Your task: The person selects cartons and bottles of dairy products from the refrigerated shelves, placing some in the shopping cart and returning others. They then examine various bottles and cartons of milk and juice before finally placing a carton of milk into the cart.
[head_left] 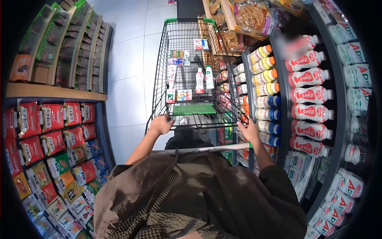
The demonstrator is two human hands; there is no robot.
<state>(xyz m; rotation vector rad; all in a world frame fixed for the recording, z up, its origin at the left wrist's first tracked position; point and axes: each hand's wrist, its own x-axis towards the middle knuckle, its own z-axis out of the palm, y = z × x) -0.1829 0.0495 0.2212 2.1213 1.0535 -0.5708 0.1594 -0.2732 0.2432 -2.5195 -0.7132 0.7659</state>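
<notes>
A black wire shopping cart [160,75] with green corners stands ahead of me. My left hand [161,124] is closed round its rear rim at the left corner. At the right rear corner, my right hand [248,131] wraps the rim too, its fingertips partly hidden. The grey push bar [223,147] runs between my forearms and body. In the basket lie a white bottle with a green cap [209,77], a red-and-white bottle [199,81] and several small packs. A green panel [193,109] sits at the basket's near end.
Shelves of red-and-white bottles [310,95] and bottles with orange caps [264,75] stand close on the right. Bagged snacks [250,18] jut out beyond them. On the left are racks of red packets [52,118]. Pale floor tiles [126,79] run along the cart's left side.
</notes>
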